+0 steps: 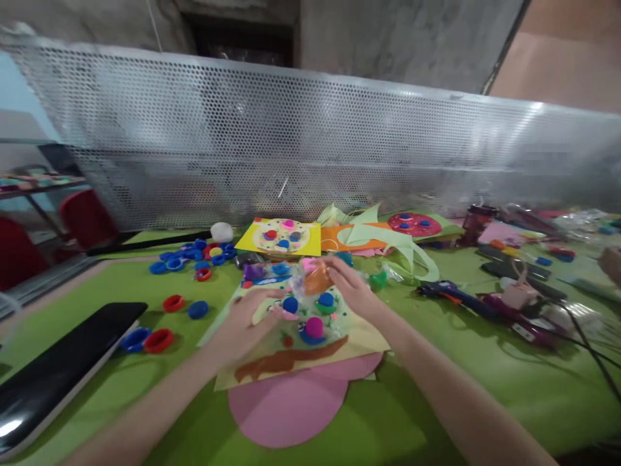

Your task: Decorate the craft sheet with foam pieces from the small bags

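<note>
A pale yellow craft sheet lies in front of me, decorated with blue and magenta dome-shaped pieces and a brown paper strip. My left hand hovers over or rests on its left side, thumb and fingers apart, with nothing clearly held. Near the sheet's upper edge, my right hand has its fingers around a small orange packet in clear plastic. Close to the left fingers sits a blue dome piece. A magenta dome piece is lower on the sheet. Under it, a pink paper circle sticks out.
Red and blue bottle caps and a black phone-like slab lie left. A yellow decorated card and green paper scraps are behind. A glue gun with cords lies right. A perforated metal panel borders the table.
</note>
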The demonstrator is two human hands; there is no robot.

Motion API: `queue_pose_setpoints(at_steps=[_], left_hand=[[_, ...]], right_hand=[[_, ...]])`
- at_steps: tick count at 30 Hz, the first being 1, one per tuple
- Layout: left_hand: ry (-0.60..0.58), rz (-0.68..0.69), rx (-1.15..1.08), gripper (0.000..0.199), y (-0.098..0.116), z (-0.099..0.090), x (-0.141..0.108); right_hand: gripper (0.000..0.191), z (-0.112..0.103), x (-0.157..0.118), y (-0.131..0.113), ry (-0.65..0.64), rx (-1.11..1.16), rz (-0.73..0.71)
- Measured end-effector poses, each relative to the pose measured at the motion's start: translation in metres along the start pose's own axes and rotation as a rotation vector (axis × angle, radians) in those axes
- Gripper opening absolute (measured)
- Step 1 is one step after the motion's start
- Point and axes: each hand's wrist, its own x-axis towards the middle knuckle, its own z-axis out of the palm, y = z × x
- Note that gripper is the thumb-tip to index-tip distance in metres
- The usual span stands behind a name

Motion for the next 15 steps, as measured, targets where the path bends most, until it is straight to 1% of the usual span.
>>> queue_pose_setpoints(at_steps=[2,4,7,9,10,11,13,15], left_hand=[[-0.056,0.022,-0.116,0.032,0.014,0.001,-0.003],[-0.081,0.037,-0.209,0.031,0.021,0.000,-0.005],[-0.060,0.019,-0.274,0.029,0.023,-0.002,-0.005],[-0.035,0.009,-0.263,0.029,0.025,-0.004,-0.002],[-0.027,0.014,-0.245,0.029,0.027,-0.005,-0.001],[-0.021,0.027,-0.219,0.028,0.030,-0.005,0.002],[-0.012,0.070,-0.157,0.022,0.038,-0.004,0.006],[0.002,0.124,-0.098,0.020,0.046,-0.002,0.011]], right_hand=[[0.029,0.011,-0.008,-0.015,-0.052,0.076,-0.050],[0.027,0.014,-0.013,-0.024,-0.074,0.119,-0.075],[0.022,0.009,-0.016,-0.033,-0.032,0.114,-0.074],[0.013,0.004,-0.017,-0.038,-0.004,0.088,-0.077],[0.008,0.002,-0.018,-0.041,-0.015,0.081,-0.086],[0.007,0.000,-0.019,-0.044,-0.047,0.081,-0.100],[0.017,0.000,-0.021,-0.048,-0.143,0.102,-0.120],[0.023,0.000,-0.022,-0.050,-0.221,0.132,-0.116]])
